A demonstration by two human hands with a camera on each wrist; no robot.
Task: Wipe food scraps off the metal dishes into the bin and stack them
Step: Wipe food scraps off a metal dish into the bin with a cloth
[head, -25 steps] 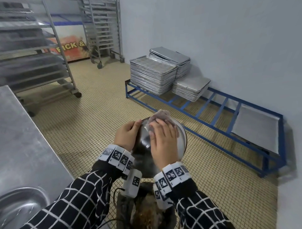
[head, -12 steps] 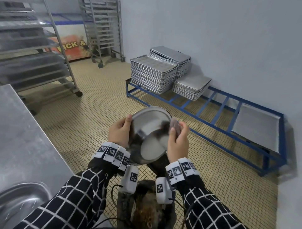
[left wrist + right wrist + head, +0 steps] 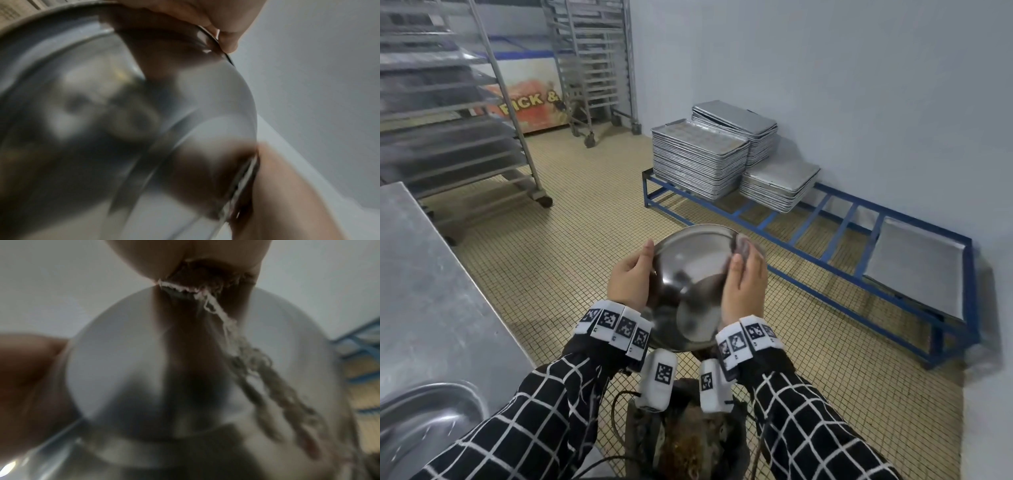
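Both hands hold a tilted metal dish (image 3: 690,274) over the bin (image 3: 688,442): left hand (image 3: 628,277) gripping its rim, right hand (image 3: 744,284) pinching a rag (image 3: 743,246) there; stiff, light, probably slippery, best rim-held.

The right hand (image 3: 191,257) filled the top of the view, pinching a frayed cloth (image 3: 205,287) against the rim of the dish (image 3: 123,353). Loose threads trailed from the cloth down across the dish. The left hand (image 3: 28,386) gripped the dish's opposite edge, blurred. A blue rack (image 3: 357,337) and tiled floor (image 3: 363,402) showed at the right edge, a pale wall (image 3: 61,280) behind.
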